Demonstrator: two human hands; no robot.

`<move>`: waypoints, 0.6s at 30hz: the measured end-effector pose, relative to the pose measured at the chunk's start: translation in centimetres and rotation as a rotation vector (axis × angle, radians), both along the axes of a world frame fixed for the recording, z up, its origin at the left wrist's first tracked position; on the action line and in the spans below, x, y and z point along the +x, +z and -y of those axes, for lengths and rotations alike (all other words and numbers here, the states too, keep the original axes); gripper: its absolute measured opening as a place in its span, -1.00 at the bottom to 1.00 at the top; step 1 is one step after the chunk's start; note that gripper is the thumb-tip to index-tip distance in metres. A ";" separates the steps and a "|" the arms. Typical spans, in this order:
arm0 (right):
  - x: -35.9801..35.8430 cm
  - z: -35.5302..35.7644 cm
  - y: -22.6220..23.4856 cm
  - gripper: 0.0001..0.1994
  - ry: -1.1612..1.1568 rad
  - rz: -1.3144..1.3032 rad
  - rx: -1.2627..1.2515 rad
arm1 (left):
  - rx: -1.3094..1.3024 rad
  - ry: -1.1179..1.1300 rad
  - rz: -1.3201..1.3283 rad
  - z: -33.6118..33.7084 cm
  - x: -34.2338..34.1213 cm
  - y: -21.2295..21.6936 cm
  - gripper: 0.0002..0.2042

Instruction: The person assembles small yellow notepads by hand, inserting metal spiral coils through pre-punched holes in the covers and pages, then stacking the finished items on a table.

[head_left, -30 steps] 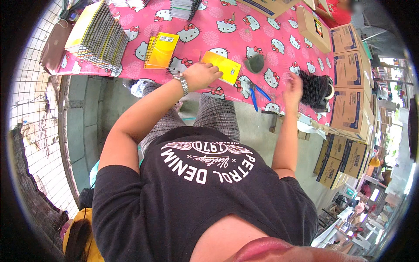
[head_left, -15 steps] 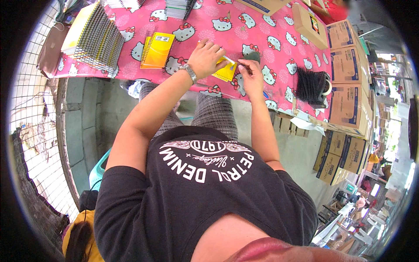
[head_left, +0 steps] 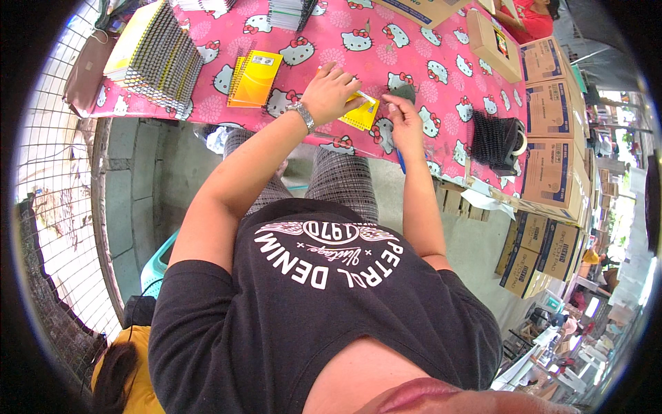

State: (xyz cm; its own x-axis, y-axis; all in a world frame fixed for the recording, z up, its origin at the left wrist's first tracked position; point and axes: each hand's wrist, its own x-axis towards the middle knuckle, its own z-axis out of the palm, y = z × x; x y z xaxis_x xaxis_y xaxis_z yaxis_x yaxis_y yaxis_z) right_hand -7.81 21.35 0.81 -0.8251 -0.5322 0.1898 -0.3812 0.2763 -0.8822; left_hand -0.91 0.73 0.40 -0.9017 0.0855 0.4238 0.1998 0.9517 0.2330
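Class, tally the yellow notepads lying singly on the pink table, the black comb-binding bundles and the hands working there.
Yellow notepads: 2, one lying free, one under the hands
Black comb bundles: 1
Hands: 2, left hand, right hand
Total: 5

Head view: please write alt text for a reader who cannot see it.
A seated person's left hand and right hand work on a small yellow notebook on a pink patterned tablecloth. Another yellow notebook and a stack of spiral notebooks lie to the left.
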 end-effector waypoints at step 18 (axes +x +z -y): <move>1.2 0.6 3.3 -0.67 0.109 0.096 0.202 | -0.026 -0.115 0.108 -2.3 0.2 0.7 -0.71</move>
State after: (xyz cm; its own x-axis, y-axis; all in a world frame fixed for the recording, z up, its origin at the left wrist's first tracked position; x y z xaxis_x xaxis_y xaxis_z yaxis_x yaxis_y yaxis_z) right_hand -6.60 20.78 4.15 -0.7695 -0.6386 -0.0064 -0.3353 0.4126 -0.8470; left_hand -0.71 3.05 1.14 -0.9253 0.2008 0.3216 0.2832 0.9300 0.2341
